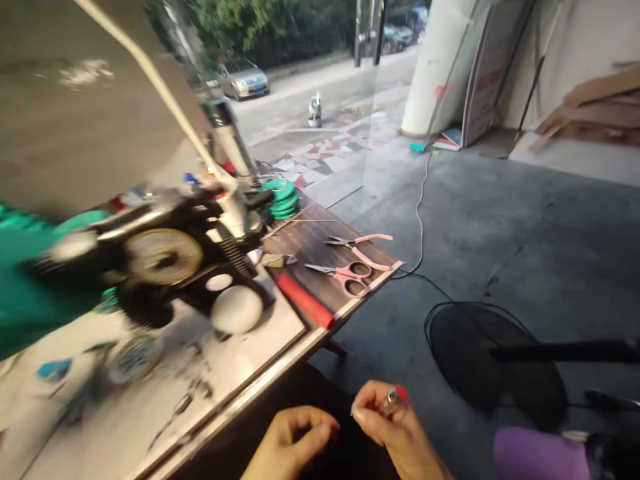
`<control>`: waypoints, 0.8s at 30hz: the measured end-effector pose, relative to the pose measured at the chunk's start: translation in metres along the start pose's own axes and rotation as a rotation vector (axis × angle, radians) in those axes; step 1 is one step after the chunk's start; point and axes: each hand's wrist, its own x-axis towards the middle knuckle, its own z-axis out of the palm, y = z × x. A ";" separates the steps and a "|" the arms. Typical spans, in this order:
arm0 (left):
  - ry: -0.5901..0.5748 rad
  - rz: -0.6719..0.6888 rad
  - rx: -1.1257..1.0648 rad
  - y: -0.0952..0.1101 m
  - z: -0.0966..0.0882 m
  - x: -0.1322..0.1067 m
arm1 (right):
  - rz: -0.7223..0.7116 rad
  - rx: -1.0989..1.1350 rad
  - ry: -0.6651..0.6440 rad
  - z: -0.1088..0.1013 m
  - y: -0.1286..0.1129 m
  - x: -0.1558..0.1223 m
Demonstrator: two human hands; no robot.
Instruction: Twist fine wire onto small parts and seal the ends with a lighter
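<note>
My left hand (297, 440) is low in the middle of the view, thumb and forefinger curled together in a pinch. Whatever may lie between those fingertips is too small to make out. Just to its right, my right hand (387, 423) is also pinched, with a tiny pale speck at the fingertips that I cannot name. A silvery ring-like piece (393, 398) with something red beside it shows on the right hand's fingers. Both hands are apart, in front of the table edge. Nearest on the table are a red cylinder (305, 300), pink-handled scissors (345, 273) and pink-handled pliers (360, 245).
A blurred black machine (165, 257) with a round dial stands on the table (240, 367). Green coils (281, 199) sit behind it. On the floor at right are a black round base (480, 353), a cable (421, 213) and a purple object (540, 453).
</note>
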 end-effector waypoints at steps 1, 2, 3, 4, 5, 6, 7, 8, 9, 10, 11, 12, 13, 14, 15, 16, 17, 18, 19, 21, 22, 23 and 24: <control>-0.009 0.008 -0.058 -0.005 0.002 -0.004 | -0.051 -0.087 -0.019 0.013 -0.005 -0.009; -0.004 0.023 -0.116 -0.009 0.003 -0.009 | -0.104 -0.184 -0.034 0.024 -0.008 -0.017; 0.005 0.043 -0.165 -0.013 0.003 -0.016 | -0.156 -0.280 -0.046 0.034 -0.011 -0.024; 0.019 0.065 -0.206 -0.017 0.002 -0.023 | -0.202 -0.362 -0.061 0.041 -0.011 -0.030; 0.038 0.086 -0.244 -0.021 0.001 -0.031 | -0.239 -0.422 -0.081 0.047 -0.012 -0.034; 0.059 0.104 -0.276 -0.024 0.000 -0.038 | -0.268 -0.458 -0.108 0.052 -0.011 -0.038; 0.080 0.117 -0.304 -0.026 -0.001 -0.044 | -0.299 -0.489 -0.145 0.055 -0.010 -0.040; 0.101 0.125 -0.336 -0.029 -0.002 -0.049 | -0.331 -0.522 -0.186 0.056 -0.010 -0.041; 0.120 0.128 -0.369 -0.030 -0.003 -0.052 | -0.363 -0.555 -0.222 0.057 -0.009 -0.041; 0.135 0.130 -0.401 -0.031 -0.003 -0.055 | -0.387 -0.581 -0.252 0.057 -0.009 -0.040; 0.145 0.134 -0.426 -0.032 -0.004 -0.056 | -0.397 -0.596 -0.274 0.058 -0.008 -0.039; 0.153 0.141 -0.443 -0.031 -0.005 -0.056 | -0.388 -0.596 -0.287 0.058 -0.008 -0.038; 0.163 0.151 -0.450 -0.030 -0.006 -0.056 | -0.362 -0.578 -0.291 0.059 -0.008 -0.037; 0.175 0.164 -0.445 -0.029 -0.006 -0.056 | -0.320 -0.546 -0.290 0.060 -0.009 -0.036; 0.189 0.181 -0.434 -0.027 -0.007 -0.055 | -0.269 -0.505 -0.286 0.062 -0.009 -0.036; 0.205 0.200 -0.422 -0.026 -0.007 -0.055 | -0.220 -0.463 -0.276 0.063 -0.010 -0.036; 0.222 0.219 -0.408 -0.024 -0.007 -0.055 | -0.182 -0.427 -0.257 0.064 -0.011 -0.037; 0.236 0.237 -0.392 -0.023 -0.007 -0.055 | -0.158 -0.400 -0.231 0.065 -0.012 -0.037; 0.245 0.254 -0.375 -0.022 -0.006 -0.055 | -0.146 -0.384 -0.203 0.065 -0.013 -0.038; 0.256 0.273 -0.341 -0.022 -0.004 -0.054 | -0.155 -0.377 -0.152 0.065 -0.015 -0.039; 0.259 0.275 -0.325 -0.022 -0.003 -0.054 | -0.165 -0.386 -0.141 0.064 -0.015 -0.039; 0.259 0.274 -0.311 -0.022 -0.002 -0.054 | -0.174 -0.400 -0.139 0.062 -0.016 -0.039; 0.260 0.273 -0.300 -0.023 -0.001 -0.054 | -0.182 -0.414 -0.145 0.060 -0.016 -0.039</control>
